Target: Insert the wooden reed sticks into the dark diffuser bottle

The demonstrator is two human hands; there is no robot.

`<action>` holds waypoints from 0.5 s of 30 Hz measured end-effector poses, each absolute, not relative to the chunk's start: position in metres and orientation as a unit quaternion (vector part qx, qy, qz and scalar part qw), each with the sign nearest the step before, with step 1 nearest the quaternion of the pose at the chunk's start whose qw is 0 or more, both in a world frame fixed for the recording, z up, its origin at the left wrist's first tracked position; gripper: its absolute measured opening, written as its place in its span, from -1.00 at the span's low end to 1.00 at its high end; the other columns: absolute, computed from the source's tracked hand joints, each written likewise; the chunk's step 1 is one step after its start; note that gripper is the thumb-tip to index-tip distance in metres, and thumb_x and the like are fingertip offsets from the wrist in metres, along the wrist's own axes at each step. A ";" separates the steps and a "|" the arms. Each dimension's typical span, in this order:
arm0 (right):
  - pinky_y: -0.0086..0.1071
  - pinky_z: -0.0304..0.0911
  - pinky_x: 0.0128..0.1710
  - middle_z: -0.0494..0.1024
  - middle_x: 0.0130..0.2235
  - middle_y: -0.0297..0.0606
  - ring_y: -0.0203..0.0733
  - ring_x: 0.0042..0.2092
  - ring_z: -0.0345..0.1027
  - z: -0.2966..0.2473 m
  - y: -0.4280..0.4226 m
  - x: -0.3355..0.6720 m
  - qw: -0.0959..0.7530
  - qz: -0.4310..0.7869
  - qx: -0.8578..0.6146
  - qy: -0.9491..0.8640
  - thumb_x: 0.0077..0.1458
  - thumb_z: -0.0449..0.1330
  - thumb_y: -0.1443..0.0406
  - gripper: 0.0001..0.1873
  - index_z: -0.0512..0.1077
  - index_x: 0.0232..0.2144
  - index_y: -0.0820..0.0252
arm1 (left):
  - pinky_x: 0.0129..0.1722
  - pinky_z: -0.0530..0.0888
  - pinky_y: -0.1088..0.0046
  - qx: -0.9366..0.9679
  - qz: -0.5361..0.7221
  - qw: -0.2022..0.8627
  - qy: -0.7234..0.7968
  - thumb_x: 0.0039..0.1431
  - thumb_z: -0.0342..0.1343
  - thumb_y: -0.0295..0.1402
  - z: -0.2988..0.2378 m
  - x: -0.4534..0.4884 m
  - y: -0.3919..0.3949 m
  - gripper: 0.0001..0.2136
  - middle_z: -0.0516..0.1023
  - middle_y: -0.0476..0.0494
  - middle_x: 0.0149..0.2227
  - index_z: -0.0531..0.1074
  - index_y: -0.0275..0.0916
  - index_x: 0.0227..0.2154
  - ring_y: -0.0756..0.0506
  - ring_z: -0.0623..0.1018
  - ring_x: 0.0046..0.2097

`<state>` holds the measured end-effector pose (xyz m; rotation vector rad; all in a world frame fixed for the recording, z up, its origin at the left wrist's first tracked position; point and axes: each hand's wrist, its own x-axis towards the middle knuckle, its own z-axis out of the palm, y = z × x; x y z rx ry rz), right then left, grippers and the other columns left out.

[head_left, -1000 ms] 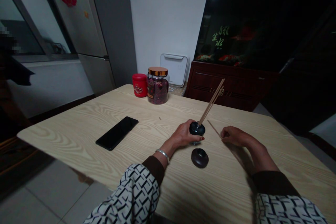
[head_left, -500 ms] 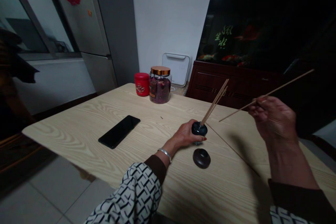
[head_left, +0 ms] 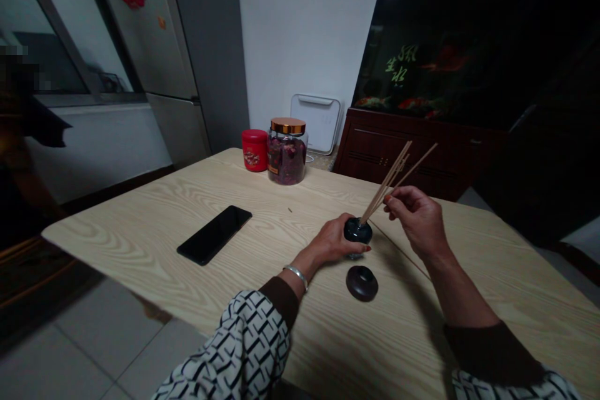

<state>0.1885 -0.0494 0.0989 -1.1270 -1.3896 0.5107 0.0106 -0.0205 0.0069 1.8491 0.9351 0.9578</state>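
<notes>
My left hand (head_left: 334,239) is wrapped round a small dark bottle (head_left: 358,231) standing on the wooden table (head_left: 140,225). Several thin reed sticks (head_left: 392,175) lean out of its mouth to the upper right. My right hand (head_left: 417,215) pinches one of these sticks just above the bottle, its lower end at or in the bottle's mouth. A round dark cap (head_left: 362,282) lies on the table just in front of the bottle. One more stick (head_left: 403,254) lies flat on the table under my right wrist.
A black phone (head_left: 214,234) lies left of the bottle. A red tin (head_left: 254,150) and a glass jar with a copper lid (head_left: 287,150) stand at the far edge. A refrigerator (head_left: 197,56) and a dark wooden cabinet (head_left: 412,150) stand behind the table.
My right hand picked a stick up off the table, lifted it high to the right, then brought it down to the bottle. My left hand has stayed on the bottle.
</notes>
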 end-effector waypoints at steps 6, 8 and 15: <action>-0.38 0.34 -0.44 0.52 -0.37 -0.24 -0.23 -0.39 0.41 0.103 -0.048 0.225 0.436 0.299 -0.536 -0.658 -0.01 0.30 -0.04 -0.57 0.47 -0.35 0.21 | -0.14 0.50 0.29 0.738 0.380 0.416 0.371 -0.16 0.43 -0.10 0.006 0.011 -0.020 -0.32 0.57 -0.21 -0.14 0.41 -0.24 0.04 -0.18 0.55 -0.13; -0.36 0.32 -0.42 0.53 -0.39 -0.21 -0.21 -0.39 0.40 0.099 -0.046 0.251 0.336 0.279 -0.580 -0.688 0.03 0.25 -0.01 -0.61 0.48 -0.37 0.21 | -0.14 0.50 0.29 0.738 0.381 0.418 0.369 -0.17 0.43 -0.10 0.005 0.011 -0.020 -0.31 0.57 -0.22 -0.13 0.41 -0.25 0.05 -0.18 0.55 -0.13; -0.30 0.16 -0.40 0.61 -0.33 -0.07 -0.04 -0.32 0.46 0.052 -0.032 0.294 -0.083 0.096 -0.710 -0.693 -0.15 0.25 0.32 -0.89 0.54 -0.47 0.19 | -0.14 0.49 0.28 0.735 0.381 0.418 0.374 -0.18 0.44 -0.13 0.009 0.010 -0.021 -0.36 0.56 -0.19 -0.18 0.43 -0.25 -0.01 -0.18 0.55 -0.14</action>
